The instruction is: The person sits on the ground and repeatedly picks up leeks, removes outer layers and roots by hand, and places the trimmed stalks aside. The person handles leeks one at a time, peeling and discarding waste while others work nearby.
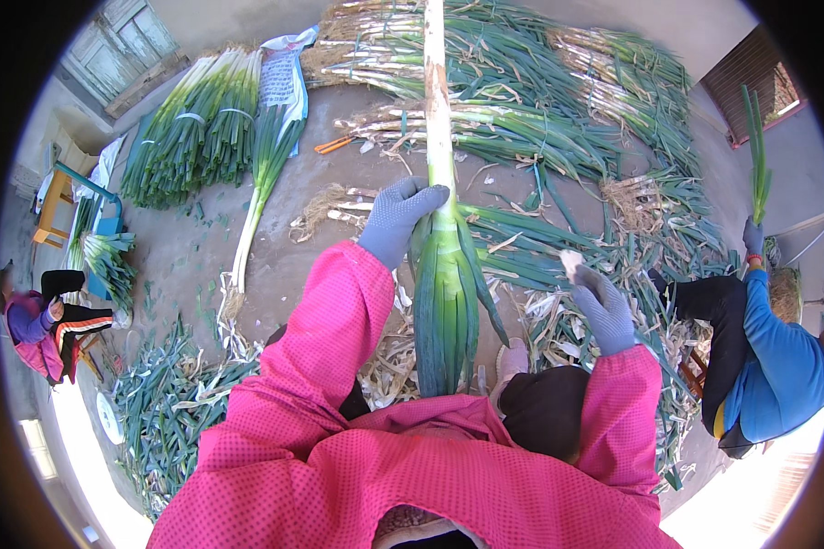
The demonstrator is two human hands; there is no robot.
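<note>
My left hand (405, 218), in a grey dotted glove, is closed around a large green onion (446, 240) where its white stalk meets the leaves. The stalk points up past the frame's top edge, and its green leaves hang towards my lap. My right hand (601, 309), also gloved, is raised to the right, apart from the onion, with fingers bent. A small whitish thing (571, 264) shows at its fingertips; whether they grip it, I cannot tell. Beyond my hands, untrimmed green onions with roots (508, 127) lie on the floor.
Tied, trimmed onion bundles (202, 130) and a printed sack (281, 79) lie at upper left. An orange-handled tool (333, 145) is on the floor. Leaf scraps (178, 405) are heaped at lower left. Seated people are at the left (34, 322) and right (783, 370); the right one holds an onion.
</note>
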